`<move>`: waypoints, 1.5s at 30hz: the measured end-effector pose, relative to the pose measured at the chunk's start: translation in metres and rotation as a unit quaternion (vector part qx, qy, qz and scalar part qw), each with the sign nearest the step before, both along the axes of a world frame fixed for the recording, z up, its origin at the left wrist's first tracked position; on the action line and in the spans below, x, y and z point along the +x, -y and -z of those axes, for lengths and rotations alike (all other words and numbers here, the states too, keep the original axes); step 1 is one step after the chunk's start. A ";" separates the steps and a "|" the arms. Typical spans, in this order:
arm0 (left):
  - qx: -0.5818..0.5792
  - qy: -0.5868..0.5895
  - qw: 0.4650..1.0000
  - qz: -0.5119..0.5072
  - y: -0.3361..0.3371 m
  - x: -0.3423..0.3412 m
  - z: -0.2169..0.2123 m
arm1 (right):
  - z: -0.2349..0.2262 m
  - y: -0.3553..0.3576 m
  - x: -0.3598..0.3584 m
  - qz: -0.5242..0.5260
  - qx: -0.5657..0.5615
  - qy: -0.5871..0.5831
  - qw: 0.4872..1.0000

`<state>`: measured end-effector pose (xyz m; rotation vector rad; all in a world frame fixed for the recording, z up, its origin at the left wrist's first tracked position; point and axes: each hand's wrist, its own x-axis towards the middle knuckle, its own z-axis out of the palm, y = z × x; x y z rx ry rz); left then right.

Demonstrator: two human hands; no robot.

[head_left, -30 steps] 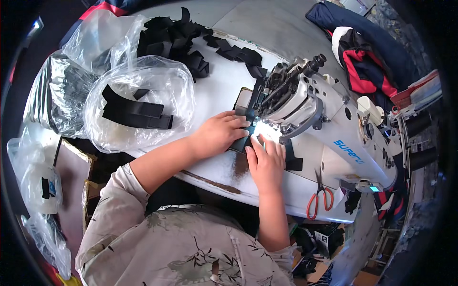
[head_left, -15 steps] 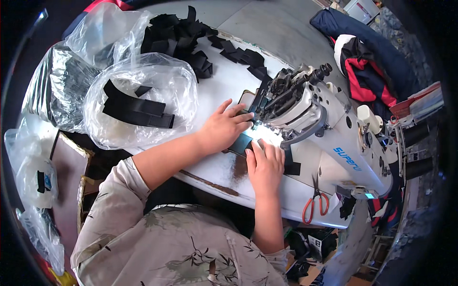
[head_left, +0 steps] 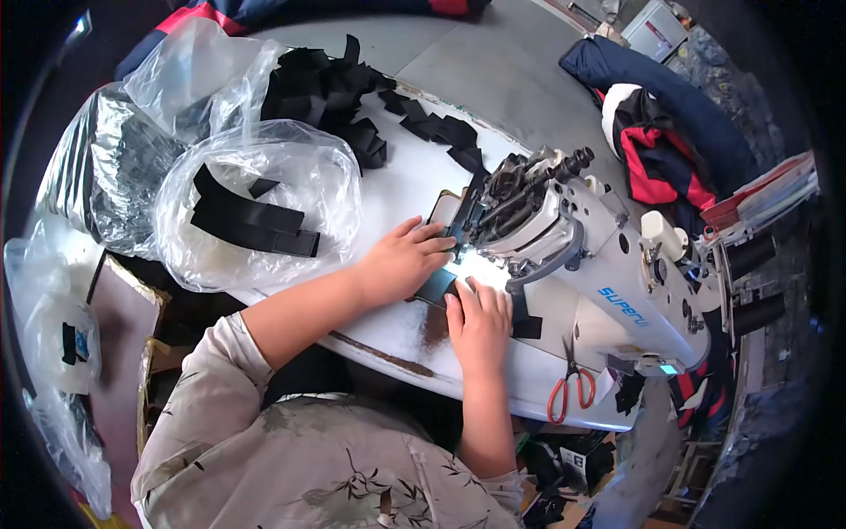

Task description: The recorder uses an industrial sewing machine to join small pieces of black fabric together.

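Note:
A white industrial sewing machine (head_left: 599,291) stands on the white table, its lamp glaring brightly over the needle area. Beside that glow, my left hand (head_left: 407,261) lies with its fingers stretched toward the machine's work plate. My right hand (head_left: 480,324) rests flat on the near side of the light, fingers extended and slightly apart. Between the two hands shows a teal-blue surface (head_left: 436,286). A black piece (head_left: 529,327) sticks out to the right of my right hand. Glare and fingers hide what lies at the needle.
Red-handled scissors (head_left: 571,392) lie near the table's front edge. Left of my arm sits a clear plastic bag (head_left: 339,207) with black strips (head_left: 256,220) on it. Many black fabric pieces (head_left: 322,88) are heaped at the back. A dark jacket with red panels (head_left: 661,150) lies behind the machine.
The whole view has shifted a little, so the machine and table sit slightly lower and further left. Both hands keep nearly the same place beside the lit needle area.

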<state>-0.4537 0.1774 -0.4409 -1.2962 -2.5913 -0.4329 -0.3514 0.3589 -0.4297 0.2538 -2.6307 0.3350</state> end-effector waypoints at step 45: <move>0.188 -0.084 0.978 -0.029 0.026 0.035 -0.014 | 0.025 -0.154 0.177 0.253 -0.233 0.050 0.938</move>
